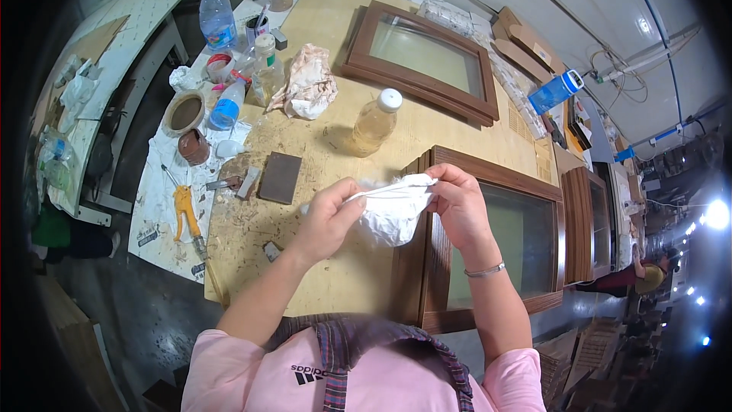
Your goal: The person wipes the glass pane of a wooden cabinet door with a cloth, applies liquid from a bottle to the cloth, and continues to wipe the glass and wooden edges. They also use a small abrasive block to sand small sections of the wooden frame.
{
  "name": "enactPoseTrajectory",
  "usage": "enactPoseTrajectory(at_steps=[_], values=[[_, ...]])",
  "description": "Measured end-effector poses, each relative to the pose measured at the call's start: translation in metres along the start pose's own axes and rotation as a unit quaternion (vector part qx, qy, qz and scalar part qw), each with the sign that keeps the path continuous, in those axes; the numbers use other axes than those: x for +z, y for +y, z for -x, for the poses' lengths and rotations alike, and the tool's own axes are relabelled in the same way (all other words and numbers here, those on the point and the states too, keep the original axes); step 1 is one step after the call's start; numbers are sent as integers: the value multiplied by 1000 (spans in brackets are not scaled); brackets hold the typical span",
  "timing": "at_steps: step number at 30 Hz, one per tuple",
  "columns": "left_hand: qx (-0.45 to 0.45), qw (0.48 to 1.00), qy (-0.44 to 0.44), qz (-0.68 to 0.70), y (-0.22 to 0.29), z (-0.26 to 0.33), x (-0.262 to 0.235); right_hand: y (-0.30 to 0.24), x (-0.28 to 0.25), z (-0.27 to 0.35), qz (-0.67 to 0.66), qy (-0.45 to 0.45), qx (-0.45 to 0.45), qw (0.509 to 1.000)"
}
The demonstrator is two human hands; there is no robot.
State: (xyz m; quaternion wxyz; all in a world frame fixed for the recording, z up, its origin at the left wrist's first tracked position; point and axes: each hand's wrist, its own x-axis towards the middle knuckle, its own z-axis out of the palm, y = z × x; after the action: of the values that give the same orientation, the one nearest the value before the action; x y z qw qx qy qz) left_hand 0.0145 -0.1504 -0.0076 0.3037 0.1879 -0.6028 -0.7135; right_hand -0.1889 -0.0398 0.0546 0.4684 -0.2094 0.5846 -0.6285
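Observation:
Between my two hands a white cloth (395,217) is stretched out above the table, its lower part hanging loose. My left hand (332,217) pinches its left end, thumb on top. At the other end my right hand (456,197) grips the upper corner between thumb and fingers. Just beyond the cloth stands a capped plastic bottle (375,126) of yellowish liquid. A brown wood-framed glass panel (499,240) lies under and beside my right forearm. Left of my left hand rests a dark brown sanding block (280,178).
A second framed panel (427,57) lies at the far side. To the left are a crumpled stained cloth (306,80), a blue-labelled bottle (226,107), a tub of brown paste (185,112) and yellow-handled pliers (184,210). A blue bottle (555,91) stands at the far right.

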Motion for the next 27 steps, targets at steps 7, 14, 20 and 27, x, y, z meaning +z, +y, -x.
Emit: enactPoseTrajectory(at_steps=[7, 14, 20, 27], values=[[-127, 987, 23, 92, -14, 7, 12, -1, -5, -46, 74, 3, 13, 997], [-6, 983, 131, -125, -30, 3, 10, 31, 46, -63, 368, -102, -10, 924], [-139, 911, 147, 358, -42, 2, -6, 39, 28, -78, 244, -141, -8, 959], [-140, 884, 205, 397, -45, -8, -10, 48, 26, -133, 451, 114, -71, 883]])
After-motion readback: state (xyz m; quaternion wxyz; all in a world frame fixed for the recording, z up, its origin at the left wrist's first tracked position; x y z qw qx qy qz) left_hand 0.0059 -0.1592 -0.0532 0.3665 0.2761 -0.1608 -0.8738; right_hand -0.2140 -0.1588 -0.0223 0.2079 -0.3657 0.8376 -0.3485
